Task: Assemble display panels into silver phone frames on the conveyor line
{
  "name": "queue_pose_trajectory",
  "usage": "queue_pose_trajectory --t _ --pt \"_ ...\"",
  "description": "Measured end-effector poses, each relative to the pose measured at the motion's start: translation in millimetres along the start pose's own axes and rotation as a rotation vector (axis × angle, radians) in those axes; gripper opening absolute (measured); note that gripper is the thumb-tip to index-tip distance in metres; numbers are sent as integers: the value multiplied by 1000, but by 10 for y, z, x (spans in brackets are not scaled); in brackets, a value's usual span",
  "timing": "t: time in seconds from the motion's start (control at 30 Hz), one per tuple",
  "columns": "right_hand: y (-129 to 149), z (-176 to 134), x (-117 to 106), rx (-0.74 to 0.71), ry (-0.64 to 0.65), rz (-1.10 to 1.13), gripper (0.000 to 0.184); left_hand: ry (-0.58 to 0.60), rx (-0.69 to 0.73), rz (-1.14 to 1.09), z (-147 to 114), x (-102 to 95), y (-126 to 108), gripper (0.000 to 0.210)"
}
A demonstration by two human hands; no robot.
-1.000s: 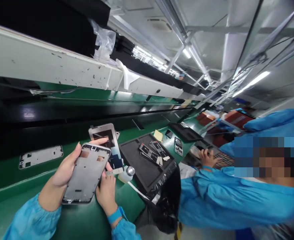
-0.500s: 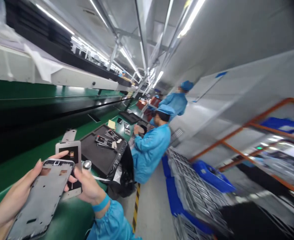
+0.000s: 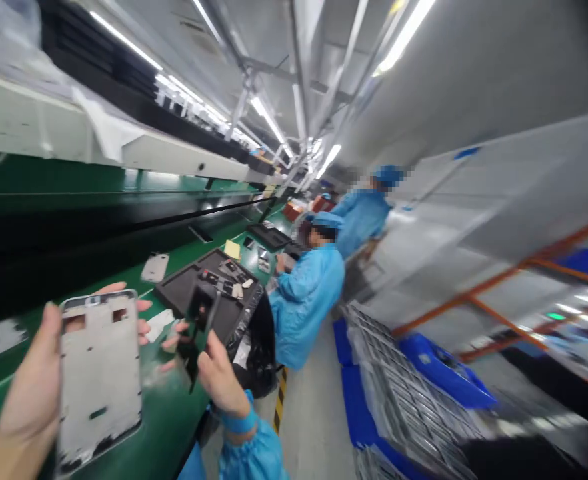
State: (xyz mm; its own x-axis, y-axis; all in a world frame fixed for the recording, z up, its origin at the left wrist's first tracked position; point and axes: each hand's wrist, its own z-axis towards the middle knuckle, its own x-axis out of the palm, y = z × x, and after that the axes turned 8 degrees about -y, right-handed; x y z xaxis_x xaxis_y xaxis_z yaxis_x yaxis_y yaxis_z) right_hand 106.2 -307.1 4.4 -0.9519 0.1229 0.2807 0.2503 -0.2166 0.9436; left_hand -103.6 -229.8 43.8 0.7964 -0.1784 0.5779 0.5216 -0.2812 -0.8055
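Note:
My left hand (image 3: 31,387) is wrapped around a phone frame (image 3: 101,373), a pale metal plate with small cutouts and a dark rim, held upright at the lower left. To its right, my right hand (image 3: 219,373) grips a dark, glossy phone screen panel (image 3: 201,320) by its edge, turned at a slant and somewhat blurred. The two parts are apart. Beyond them on the green bench (image 3: 164,420) lies a dark tray (image 3: 174,287) with several phone parts in it. A small white piece (image 3: 159,325) rests between my hands and the tray.
A light phone plate (image 3: 155,267) lies left of the tray, and a yellow pad (image 3: 233,249) behind it. A black plastic bag (image 3: 261,333) hangs at the bench edge. A co-worker in blue (image 3: 309,300) sits beyond. Stacked trays (image 3: 399,380) stand at the right.
The panel in my right hand has moved right, away from the phone frame, and turned to its dark face. The frame in my left hand now stands more upright.

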Motion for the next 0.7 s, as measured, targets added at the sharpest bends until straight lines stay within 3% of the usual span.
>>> queue_pose_trajectory --t 0.03,0.13,0.33,0.7 --pt "38 -52 -35 -23 -15 -82 80 -31 -75 -107 -39 59 -38 63" --pt "143 -164 -143 -69 -8 -309 85 56 -27 -253 -59 163 -93 64" --pt "329 -163 -156 -300 185 -685 69 66 137 -297 63 72 -30 66" --pt "494 -130 -127 -296 315 -913 65 15 288 -293 108 2 -90 54"
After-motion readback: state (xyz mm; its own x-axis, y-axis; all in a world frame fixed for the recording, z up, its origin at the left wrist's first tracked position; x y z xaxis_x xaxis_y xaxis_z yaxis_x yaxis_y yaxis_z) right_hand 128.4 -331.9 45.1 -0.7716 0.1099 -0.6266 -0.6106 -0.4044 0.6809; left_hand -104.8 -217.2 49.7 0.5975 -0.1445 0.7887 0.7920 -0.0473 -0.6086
